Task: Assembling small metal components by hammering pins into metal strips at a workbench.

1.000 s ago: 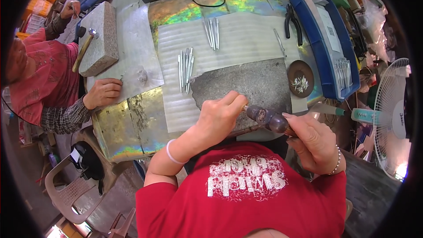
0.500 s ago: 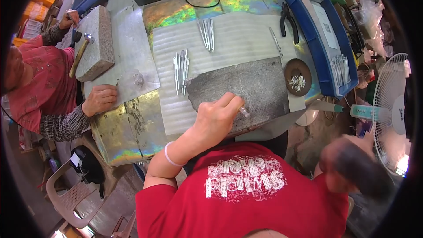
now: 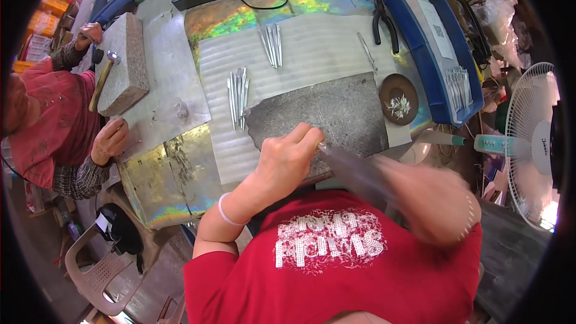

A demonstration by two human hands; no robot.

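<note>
My left hand (image 3: 289, 159) is pinched closed above a dark grey stone slab (image 3: 336, 111). A small shiny bit shows at its fingertips, too small to name. From the right, my right hand (image 3: 399, 189), smeared by motion, grips a dark club-shaped striking tool (image 3: 359, 171). The tool's far end reaches the left fingertips; blur hides whether they touch. Beyond the slab lie two bundles of slim silvery metal rods (image 3: 239, 97), (image 3: 273, 46). A round brown dish (image 3: 391, 87) of small silvery pieces sits at the slab's right.
White foam sheeting (image 3: 210, 78) lies under the slab. Black-handled pliers (image 3: 386, 26) and a blue tray (image 3: 414, 42) lie to the right, with a fan (image 3: 531, 147) beyond. At left, another person's hand (image 3: 110, 140) is near a stone block (image 3: 126, 66) with a hammer (image 3: 103, 81).
My right hand has swung the dark tool from the far right in to my left hand. My left hand has stayed at the slab. The other person's near hand has drawn back and curled.
</note>
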